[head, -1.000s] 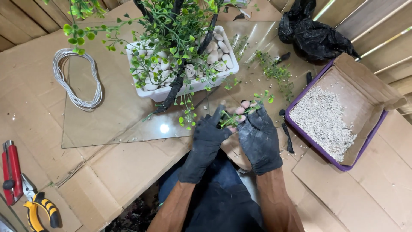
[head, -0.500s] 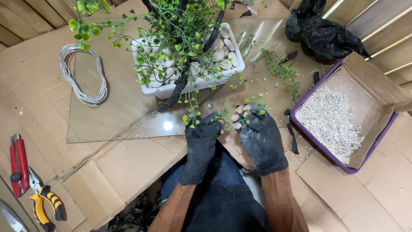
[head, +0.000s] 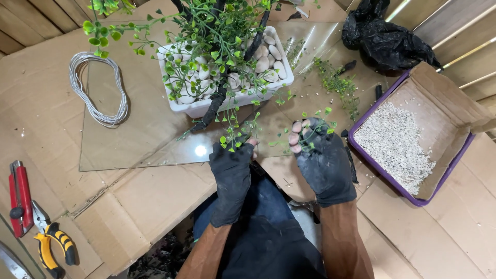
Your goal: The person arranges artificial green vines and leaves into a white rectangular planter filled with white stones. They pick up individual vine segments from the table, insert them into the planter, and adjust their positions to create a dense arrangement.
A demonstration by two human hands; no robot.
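Observation:
Both hands wear worn black gloves with bare fingertips. My left hand pinches a thin green sprig of small round leaves that hangs from the artificial plant. My right hand holds another leafy sprig between its fingertips. Just beyond the hands stands a white rectangular planter filled with pale pebbles, dark twisted branches and green foliage. It rests on a clear sheet laid over cardboard.
A purple-edged cardboard box of pale gravel lies at the right. Behind it sits a black plastic bag. A coil of white wire lies at the left; red cutter and yellow-handled pliers at bottom left. Loose green sprigs lie nearby.
Both hands stay on the sprigs in front of the planter and have shifted slightly right in view; the planter and tools have not moved on the table.

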